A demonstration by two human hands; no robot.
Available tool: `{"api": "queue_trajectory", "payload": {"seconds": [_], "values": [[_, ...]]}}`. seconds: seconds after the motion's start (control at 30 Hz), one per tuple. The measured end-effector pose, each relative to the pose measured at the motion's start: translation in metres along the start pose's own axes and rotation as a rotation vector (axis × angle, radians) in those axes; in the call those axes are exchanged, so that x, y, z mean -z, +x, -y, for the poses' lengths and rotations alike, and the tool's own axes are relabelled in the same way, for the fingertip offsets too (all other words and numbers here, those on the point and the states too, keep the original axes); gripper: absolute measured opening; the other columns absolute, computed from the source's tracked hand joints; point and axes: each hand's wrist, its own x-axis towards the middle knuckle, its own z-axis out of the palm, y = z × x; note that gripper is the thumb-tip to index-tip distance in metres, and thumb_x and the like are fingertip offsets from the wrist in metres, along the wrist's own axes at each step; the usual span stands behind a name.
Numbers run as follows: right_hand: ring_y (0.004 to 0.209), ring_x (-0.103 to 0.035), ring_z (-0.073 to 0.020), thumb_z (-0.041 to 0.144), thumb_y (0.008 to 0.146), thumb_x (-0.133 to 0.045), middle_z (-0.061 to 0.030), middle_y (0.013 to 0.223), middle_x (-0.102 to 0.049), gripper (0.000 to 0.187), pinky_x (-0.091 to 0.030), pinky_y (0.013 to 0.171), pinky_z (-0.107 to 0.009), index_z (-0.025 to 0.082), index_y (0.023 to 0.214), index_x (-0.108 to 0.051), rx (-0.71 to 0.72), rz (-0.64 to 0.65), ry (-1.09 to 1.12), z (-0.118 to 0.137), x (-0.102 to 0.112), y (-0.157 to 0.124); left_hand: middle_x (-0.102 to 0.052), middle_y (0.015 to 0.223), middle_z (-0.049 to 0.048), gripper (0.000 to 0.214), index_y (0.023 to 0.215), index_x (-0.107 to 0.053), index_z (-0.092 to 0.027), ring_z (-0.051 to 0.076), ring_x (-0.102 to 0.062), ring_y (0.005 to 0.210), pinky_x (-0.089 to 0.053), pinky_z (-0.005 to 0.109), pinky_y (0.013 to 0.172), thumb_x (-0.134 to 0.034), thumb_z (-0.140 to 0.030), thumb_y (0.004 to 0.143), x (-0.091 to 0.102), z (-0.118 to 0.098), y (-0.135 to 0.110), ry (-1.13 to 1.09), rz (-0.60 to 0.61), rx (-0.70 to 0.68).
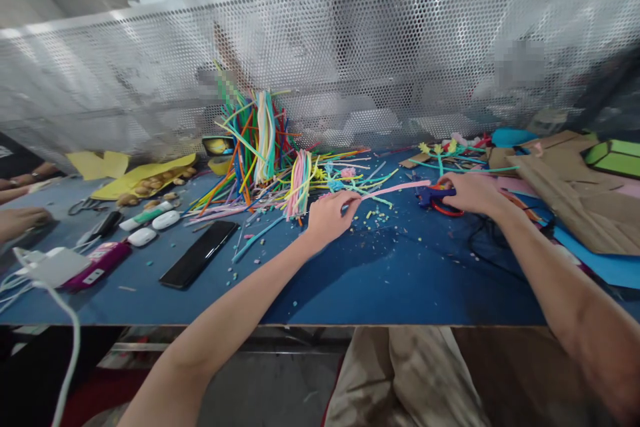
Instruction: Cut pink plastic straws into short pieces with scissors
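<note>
My left hand [333,217] is closed in a pinch on one end of a fuzzy pink pipe cleaner [395,188]. The strip stretches rightward over the table, its far end close to my right fingers. My right hand [467,192] has its fingers curled over a dark blue tool with a red loop-shaped part [435,196]; its exact kind is unclear, and my fingers hide some of it. Beneath the strip, small pastel clippings [377,215] are scattered. Behind my left hand lies a bundle of pink, white and yellow pipe cleaners [300,180].
A tall heap of colored pipe cleaners [250,140] stands against the perforated metal screen [375,47]. Leftward are a black phone [200,253], white cases, a purple power strip [103,267] and another person's hand [23,221]. Cardboard [565,193] and a dark cable [477,243] lie rightward.
</note>
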Motion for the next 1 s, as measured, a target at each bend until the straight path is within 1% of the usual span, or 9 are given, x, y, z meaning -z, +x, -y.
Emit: {"api": "queue_trajectory", "payload": {"seconds": [0.13,0.2,0.33,0.4,0.5,0.6,0.8,0.9,1.0], "values": [[0.094,-0.069,-0.0235,0.034,0.075,-0.068,-0.0070,0.106,-0.073,0.044,-0.051,0.085,-0.033,0.021,0.117,-0.066,0.225,0.156,0.331,0.029,-0.006,-0.003,-0.076,0.099,0.0025,0.025,0.103,-0.072,-0.024,0.013,-0.067,0.073,-0.046,0.025,0.066,-0.051,-0.038,0.098,0.001,0.004,0.002,-0.002,-0.027,0.005],[0.093,-0.069,-0.0227,0.040,0.081,-0.062,-0.0057,0.106,-0.074,0.035,-0.052,0.085,-0.033,0.024,0.112,-0.069,0.260,0.200,0.402,0.033,-0.006,-0.002,-0.076,0.098,0.0023,0.025,0.102,-0.072,-0.024,0.014,-0.066,0.072,-0.045,0.025,0.065,-0.051,-0.038,0.098,0.000,0.005,0.003,0.014,-0.023,0.021],[0.104,-0.066,-0.0282,0.040,0.087,-0.057,-0.0165,0.114,-0.070,0.042,-0.048,0.091,-0.037,0.014,0.120,-0.063,-0.035,-0.002,0.082,0.013,-0.007,0.005,-0.076,0.098,0.0012,0.024,0.102,-0.072,-0.026,0.015,-0.066,0.072,-0.043,0.025,0.062,-0.052,-0.038,0.097,0.000,0.006,0.004,0.039,0.006,0.035],[0.106,-0.065,-0.0347,0.040,0.082,-0.064,-0.0243,0.111,-0.069,0.051,-0.047,0.090,-0.041,0.006,0.120,-0.061,-0.134,0.022,-0.051,0.001,-0.010,0.009,-0.076,0.100,0.0016,0.023,0.102,-0.072,-0.026,0.015,-0.066,0.074,-0.043,0.025,0.063,-0.052,-0.037,0.097,0.001,0.005,0.004,0.031,0.005,0.023],[0.099,-0.066,-0.0380,0.039,0.081,-0.063,-0.0267,0.103,-0.069,0.047,-0.049,0.081,-0.041,0.005,0.114,-0.062,-0.201,0.143,-0.142,-0.003,-0.016,0.012,-0.075,0.102,0.0025,0.026,0.102,-0.072,-0.025,0.015,-0.067,0.074,-0.044,0.025,0.064,-0.050,-0.038,0.098,0.000,0.005,0.003,0.021,-0.009,0.015],[0.097,-0.067,-0.0381,0.042,0.080,-0.063,-0.0272,0.106,-0.068,0.051,-0.049,0.075,-0.039,0.007,0.117,-0.060,-0.245,0.175,-0.181,0.005,-0.018,0.014,-0.076,0.096,0.0024,0.029,0.102,-0.071,-0.024,0.014,-0.066,0.071,-0.044,0.025,0.064,-0.048,-0.041,0.099,0.000,0.005,0.003,0.023,-0.021,0.019],[0.091,-0.067,-0.0369,0.042,0.082,-0.060,-0.0253,0.091,-0.069,0.035,-0.046,0.073,-0.039,0.010,0.093,-0.068,-0.251,-0.031,-0.163,0.015,-0.007,0.012,-0.074,0.082,-0.0012,0.026,0.105,-0.069,-0.026,0.013,-0.067,0.071,-0.045,0.024,0.066,-0.048,-0.039,0.100,0.000,0.008,0.004,-0.009,-0.002,0.015],[0.083,-0.067,-0.0316,0.049,0.086,-0.056,-0.0190,0.084,-0.070,0.036,-0.044,0.070,-0.036,0.014,0.086,-0.067,-0.261,-0.168,-0.015,0.017,0.005,0.009,-0.074,0.084,-0.0008,0.024,0.106,-0.069,-0.024,0.014,-0.069,0.080,-0.049,0.025,0.075,-0.048,-0.036,0.100,0.001,0.010,0.005,-0.039,-0.017,-0.017],[0.059,-0.058,-0.0197,0.059,0.087,-0.056,-0.0088,0.069,-0.064,0.042,-0.041,0.058,-0.032,0.018,0.085,-0.062,-0.168,-0.180,0.431,0.031,0.016,-0.004,-0.075,0.092,0.0019,0.023,0.106,-0.068,-0.022,0.015,-0.069,0.088,-0.050,0.027,0.082,-0.049,-0.033,0.100,0.003,0.011,0.006,-0.065,-0.075,-0.046]]}}
